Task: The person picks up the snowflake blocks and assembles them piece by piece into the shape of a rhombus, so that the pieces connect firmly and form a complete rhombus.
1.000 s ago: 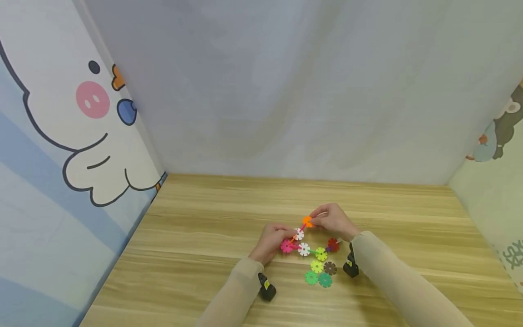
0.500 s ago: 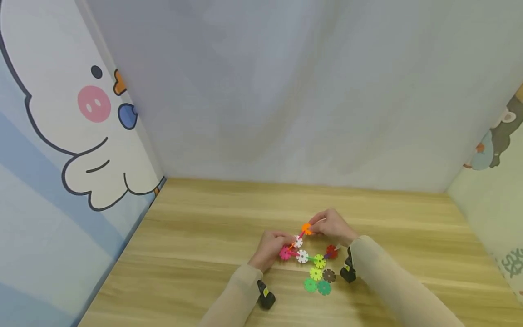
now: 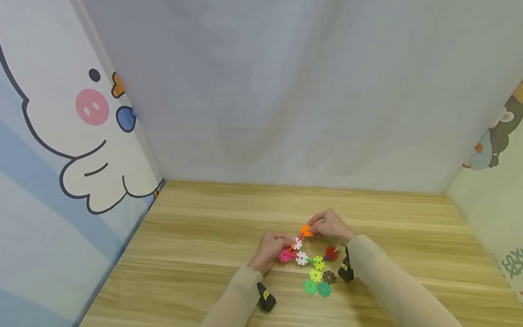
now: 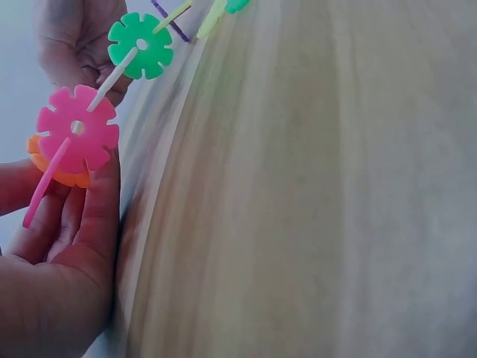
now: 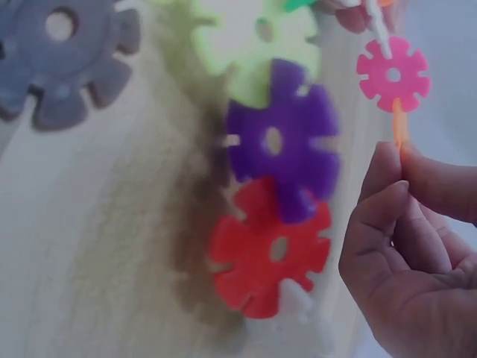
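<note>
Notched plastic snowflake discs are slotted together into a bent chain. My left hand (image 3: 267, 252) grips its left part, fingers around an orange disc (image 4: 71, 177) beside a pink disc (image 4: 89, 119). At the far end, my right hand (image 3: 328, 225) pinches another orange disc (image 3: 305, 230) between thumb and fingertips; this disc shows edge-on in the right wrist view. A white disc (image 3: 297, 244) stands between the hands. From a deep pink disc (image 3: 284, 255) the chain runs right through a white disc (image 3: 302, 258) and a yellow-green disc (image 3: 319, 262) to a red disc (image 3: 331, 253).
Several loose discs lie in front of the chain on the wooden table (image 3: 196, 236): yellow (image 3: 316, 274), brown (image 3: 328, 277), green (image 3: 310, 286) and teal (image 3: 324, 289). A grey curtain (image 3: 286, 113) hangs behind; printed panels flank the table.
Both hands keep their hold on the chain, with hardly any movement. The whole scene has shifted slightly downward in the head view.
</note>
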`<action>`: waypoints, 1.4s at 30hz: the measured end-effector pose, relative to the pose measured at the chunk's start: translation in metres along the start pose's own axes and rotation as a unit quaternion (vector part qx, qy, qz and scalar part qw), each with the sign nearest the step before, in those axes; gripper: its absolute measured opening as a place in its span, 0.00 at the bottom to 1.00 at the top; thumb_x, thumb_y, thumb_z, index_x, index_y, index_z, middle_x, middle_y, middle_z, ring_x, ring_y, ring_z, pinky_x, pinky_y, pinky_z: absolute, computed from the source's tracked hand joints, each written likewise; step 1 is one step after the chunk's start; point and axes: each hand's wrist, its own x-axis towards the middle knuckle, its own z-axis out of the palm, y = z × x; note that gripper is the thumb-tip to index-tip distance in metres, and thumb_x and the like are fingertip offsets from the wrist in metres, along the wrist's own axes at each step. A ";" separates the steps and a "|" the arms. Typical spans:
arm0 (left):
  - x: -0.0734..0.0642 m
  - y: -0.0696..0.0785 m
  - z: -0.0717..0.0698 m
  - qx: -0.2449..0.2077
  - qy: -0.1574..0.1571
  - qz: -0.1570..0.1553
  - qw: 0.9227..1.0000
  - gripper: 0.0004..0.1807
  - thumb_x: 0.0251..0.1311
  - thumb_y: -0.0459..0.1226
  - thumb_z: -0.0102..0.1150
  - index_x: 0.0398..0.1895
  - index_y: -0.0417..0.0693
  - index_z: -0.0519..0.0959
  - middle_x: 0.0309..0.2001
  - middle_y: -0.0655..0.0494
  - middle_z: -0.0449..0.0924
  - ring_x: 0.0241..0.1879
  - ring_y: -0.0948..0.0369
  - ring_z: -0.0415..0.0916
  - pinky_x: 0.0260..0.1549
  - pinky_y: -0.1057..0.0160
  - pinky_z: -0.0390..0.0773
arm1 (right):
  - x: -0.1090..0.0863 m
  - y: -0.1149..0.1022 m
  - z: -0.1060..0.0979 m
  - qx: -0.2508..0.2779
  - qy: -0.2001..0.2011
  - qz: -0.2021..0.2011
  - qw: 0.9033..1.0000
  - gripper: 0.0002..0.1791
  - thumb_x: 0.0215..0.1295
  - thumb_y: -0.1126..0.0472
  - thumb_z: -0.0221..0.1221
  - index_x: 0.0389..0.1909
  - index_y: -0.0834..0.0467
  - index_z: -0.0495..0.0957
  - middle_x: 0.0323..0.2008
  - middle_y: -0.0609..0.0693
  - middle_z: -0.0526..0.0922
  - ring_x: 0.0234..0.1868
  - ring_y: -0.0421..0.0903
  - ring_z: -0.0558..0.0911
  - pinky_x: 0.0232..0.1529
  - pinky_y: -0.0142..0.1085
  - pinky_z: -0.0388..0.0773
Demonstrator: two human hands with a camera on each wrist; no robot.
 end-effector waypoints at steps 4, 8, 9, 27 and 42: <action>-0.001 0.002 0.001 0.010 0.007 -0.002 1.000 0.05 0.53 0.33 0.66 0.30 0.39 0.86 0.31 0.53 0.83 0.33 0.61 0.76 0.32 0.66 0.76 | -0.001 0.001 0.000 0.002 0.000 0.009 1.000 0.08 0.57 0.73 0.61 0.39 0.71 0.79 0.28 0.54 0.82 0.27 0.47 0.79 0.29 0.36 0.77; -0.001 0.004 0.002 0.014 0.010 -0.003 1.000 0.05 0.54 0.34 0.66 0.30 0.40 0.86 0.32 0.54 0.83 0.33 0.61 0.76 0.33 0.66 0.76 | -0.002 -0.002 -0.002 0.002 -0.001 0.007 1.000 0.09 0.58 0.73 0.60 0.40 0.71 0.79 0.28 0.55 0.82 0.27 0.48 0.79 0.29 0.36 0.77; -0.001 0.005 0.002 0.012 0.011 -0.004 1.000 0.05 0.54 0.33 0.65 0.30 0.40 0.86 0.32 0.54 0.83 0.33 0.61 0.76 0.32 0.66 0.76 | -0.002 -0.003 -0.002 0.001 -0.001 0.008 1.000 0.09 0.58 0.73 0.60 0.40 0.71 0.79 0.27 0.55 0.82 0.27 0.48 0.79 0.29 0.36 0.77; -0.005 0.001 0.004 0.004 0.030 -0.005 1.000 0.03 0.53 0.31 0.65 0.28 0.39 0.85 0.30 0.53 0.82 0.29 0.63 0.75 0.26 0.69 0.74 | 0.003 -0.003 0.001 -0.012 -0.013 -0.001 1.000 0.09 0.53 0.75 0.61 0.37 0.71 0.80 0.25 0.54 0.82 0.25 0.46 0.79 0.29 0.38 0.78; -0.002 0.000 0.003 -0.008 0.020 -0.001 1.000 0.05 0.51 0.33 0.67 0.29 0.38 0.85 0.31 0.53 0.83 0.32 0.62 0.76 0.29 0.68 0.75 | -0.001 -0.001 0.001 0.000 -0.014 -0.005 1.000 0.08 0.59 0.74 0.60 0.39 0.70 0.80 0.31 0.54 0.83 0.31 0.48 0.81 0.35 0.40 0.80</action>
